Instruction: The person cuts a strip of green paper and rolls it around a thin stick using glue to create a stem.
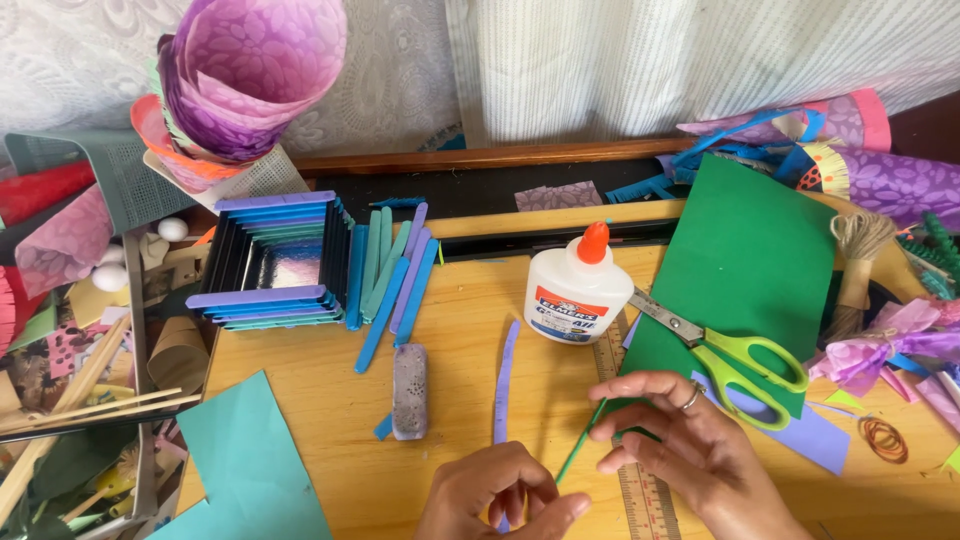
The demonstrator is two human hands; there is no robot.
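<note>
From the head camera, the right hand (690,440) is pinching the top of a thin green strip (582,450), and the left hand (500,495) is gripping its lower end, low over the table (450,330). The strip is looking flimsy; pulling unevenly risks kinking or tearing it, and the glue (577,285) and scissors (735,355) are sitting near enough to get bumped.
</note>
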